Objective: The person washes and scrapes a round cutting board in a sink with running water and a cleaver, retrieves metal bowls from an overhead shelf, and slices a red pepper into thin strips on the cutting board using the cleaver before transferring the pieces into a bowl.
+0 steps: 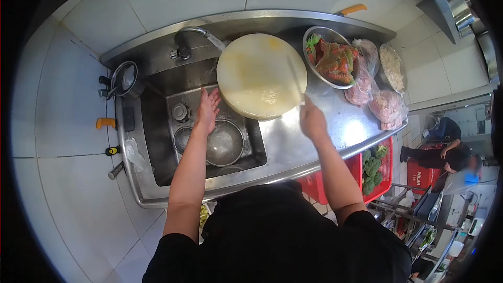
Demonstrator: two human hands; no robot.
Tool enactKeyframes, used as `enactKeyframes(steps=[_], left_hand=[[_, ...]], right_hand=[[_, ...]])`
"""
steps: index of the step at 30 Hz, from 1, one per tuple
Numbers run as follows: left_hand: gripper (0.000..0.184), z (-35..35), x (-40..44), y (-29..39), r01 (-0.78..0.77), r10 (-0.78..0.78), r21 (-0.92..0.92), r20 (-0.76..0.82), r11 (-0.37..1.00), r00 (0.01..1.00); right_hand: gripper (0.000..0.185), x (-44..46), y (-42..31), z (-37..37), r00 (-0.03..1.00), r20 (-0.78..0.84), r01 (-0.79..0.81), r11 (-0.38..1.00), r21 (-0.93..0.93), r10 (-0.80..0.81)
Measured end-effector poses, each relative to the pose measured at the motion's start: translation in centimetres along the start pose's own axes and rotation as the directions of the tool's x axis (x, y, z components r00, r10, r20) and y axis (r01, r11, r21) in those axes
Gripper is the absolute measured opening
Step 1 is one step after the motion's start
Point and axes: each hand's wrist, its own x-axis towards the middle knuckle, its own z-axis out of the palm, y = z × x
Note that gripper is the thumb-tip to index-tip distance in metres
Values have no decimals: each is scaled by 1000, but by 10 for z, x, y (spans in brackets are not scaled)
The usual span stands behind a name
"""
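A thick round cutting board (262, 76), off-white and wet, lies on the steel counter, overhanging the sink's right side. My left hand (208, 109) is open over the sink (157, 141), palm turned toward the board, near its left edge. At the board's lower right edge, my right hand (313, 119) has its fingers closed. A faint blurred streak extends from it over the board; what it holds cannot be made out. The faucet (183, 39) has a whitish stream or spout tip pointing at the board. Beneath my left forearm, metal bowls (225, 144) sit in the sink.
A steel bowl (330, 57) of reddish-green packets, bagged pinkish meat (385, 106) and a bowl of pale pieces (392, 68) stand right. Red crates (385, 178), one with broccoli (373, 165), sit below the counter edge. A pot (127, 81) stands left. Another person (450, 147) is far right.
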Motion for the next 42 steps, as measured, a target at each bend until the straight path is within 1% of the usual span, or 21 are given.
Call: enactKeyframes(steps=[2,4,7,11,14,17,19,21,22,23,24,27,29,32,34,35,37,38,40,41,42], left_hand=[[102,5,4,-2,6,-6,9,70,1000,997],[103,10,2,0,5,-5,7,72,1000,997],[105,7,-1,2,10,-10,6,83,1000,996],[106,3,-1,0,22,-18,-33,114,999,993],[105,-1,3,-4,75,-65,-120,87,990,994],[105,-11,6,-3,110,-88,-158,141,981,986],[105,-12,0,1,84,-68,-133,119,988,991],[106,-11,-2,3,53,-43,-107,98,993,994],[106,-10,0,4,37,-30,-93,76,995,997],[107,-8,1,4,21,-17,-77,56,997,998],[107,-5,3,4,16,-12,-77,59,997,998],[106,6,8,2,26,-21,-58,88,998,996],[106,6,3,0,26,-23,-41,79,999,997],[106,4,1,-4,30,-24,-62,106,998,994],[106,4,-2,-9,28,-19,-77,114,997,993],[106,4,-2,-11,50,-37,-128,107,990,994],[107,-4,-1,-16,60,-45,-183,89,981,995],[108,-8,-2,-19,78,-61,-193,93,978,994],[109,-12,-8,-21,75,-63,-209,66,975,996],[109,-17,-13,-22,66,-55,-217,55,974,997],[109,-24,-17,-24,47,-52,-238,-16,970,999]], right_hand=[[45,10,22,1,998,-60,5,997,-75,-9],[44,13,29,4,999,3,-33,982,-184,34],[46,-11,2,28,984,175,-6,991,-132,29],[43,-46,-58,49,957,277,62,995,79,-81],[42,-56,-95,44,910,393,25,964,263,-131],[43,-57,-83,47,914,317,126,919,375,-255],[47,-46,-67,30,938,337,-21,957,291,-82],[46,-19,-34,25,988,155,-1,997,81,-12],[45,-3,-22,19,999,45,2,996,93,-6],[45,16,-16,11,995,62,-86,991,100,80],[44,35,2,17,999,-46,16,1000,-3,-16],[43,68,2,35,998,41,-43,998,-48,45],[45,67,-17,61,998,56,4,1000,-22,-3],[43,50,-58,96,987,98,123,989,84,-131],[37,35,-97,92,975,170,115,977,177,-146],[40,33,-99,102,963,92,221,937,272,-254],[41,43,-109,109,934,104,246,825,508,-342],[41,47,-112,111,929,107,253,821,512,-354],[39,55,-125,99,865,431,-204,605,770,-257],[39,63,-125,99,859,436,-199,610,767,-268],[39,72,-125,100,858,445,-256,538,803,-256]])
